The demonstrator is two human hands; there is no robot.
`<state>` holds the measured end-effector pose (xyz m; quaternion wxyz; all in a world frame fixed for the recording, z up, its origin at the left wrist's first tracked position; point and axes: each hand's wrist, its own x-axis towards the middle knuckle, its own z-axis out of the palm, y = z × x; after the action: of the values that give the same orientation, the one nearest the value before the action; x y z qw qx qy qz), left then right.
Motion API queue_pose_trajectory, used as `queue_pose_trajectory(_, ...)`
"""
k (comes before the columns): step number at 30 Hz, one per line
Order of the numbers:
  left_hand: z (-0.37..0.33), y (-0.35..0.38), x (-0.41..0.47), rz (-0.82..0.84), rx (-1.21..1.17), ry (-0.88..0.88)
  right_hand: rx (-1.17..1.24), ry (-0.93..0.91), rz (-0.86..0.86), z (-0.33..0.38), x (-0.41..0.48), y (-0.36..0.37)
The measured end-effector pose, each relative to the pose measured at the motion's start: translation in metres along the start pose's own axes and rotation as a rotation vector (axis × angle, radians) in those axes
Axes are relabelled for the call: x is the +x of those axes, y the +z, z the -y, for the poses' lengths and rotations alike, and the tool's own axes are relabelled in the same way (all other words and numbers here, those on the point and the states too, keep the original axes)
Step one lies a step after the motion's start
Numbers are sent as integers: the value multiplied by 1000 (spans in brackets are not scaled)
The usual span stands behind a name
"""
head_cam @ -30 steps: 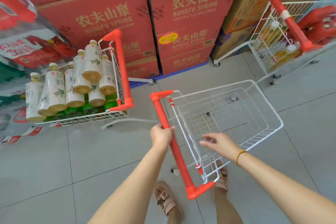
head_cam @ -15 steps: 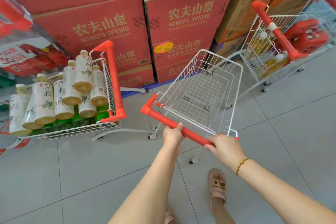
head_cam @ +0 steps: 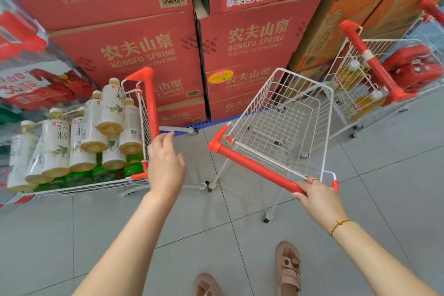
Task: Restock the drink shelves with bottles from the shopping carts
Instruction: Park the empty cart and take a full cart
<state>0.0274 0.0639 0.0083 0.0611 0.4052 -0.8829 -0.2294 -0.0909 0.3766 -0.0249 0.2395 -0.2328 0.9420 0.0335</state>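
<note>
An empty white wire cart [head_cam: 283,125] with a red handle [head_cam: 254,169] stands in front of me. My right hand [head_cam: 317,199] grips the near end of that handle. At the left, a second cart [head_cam: 141,113] is piled with several white-labelled tea bottles [head_cam: 96,127] over green ones. My left hand [head_cam: 165,163] hovers open beside its upright red handle [head_cam: 150,101], holding nothing. A third cart [head_cam: 360,74] at the right holds a few yellow drink bottles [head_cam: 367,103].
Stacked red Nongfu Spring cartons [head_cam: 134,53] form a wall right behind the carts. Brown cartons [head_cam: 336,24] rise at the right, shrink-wrapped red packs [head_cam: 31,79] at the left. My sandalled feet [head_cam: 288,267] stand on grey floor tiles [head_cam: 389,180].
My left hand let go of the empty cart's handle and moved left toward the full cart. The empty cart rolled a little rightward; my right hand keeps its grip.
</note>
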Motion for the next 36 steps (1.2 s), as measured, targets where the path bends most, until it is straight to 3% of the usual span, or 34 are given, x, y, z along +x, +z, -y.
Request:
queue_pose_trajectory(5, 20, 0, 23, 108, 86, -182, 11, 10, -16, 8, 3, -2)
queue_pose_trajectory(11, 38, 0, 39, 150, -12, -282, 107, -19, -95, 48, 78, -32)
queue_pose_trajectory(14, 38, -2, 39, 162, -101, -325, 194, 53, -135, 72, 120, -49)
queue_pose_trajectory(22, 51, -7, 42, 201, -208, -316, 366, 254, -223, 107, 181, -79)
queue_pose_trajectory(30, 57, -11, 42, 226, -251, -286, 391, 406, -261, 105, 194, -89)
queue_pose_trajectory(32, 54, -13, 40, 226, -229, -271, 324, 300, -318, 121, 189, -92)
queue_pose_trajectory(36, 51, -12, 30, 242, -194, -298, 286, -254, -250, 197, 164, -108)
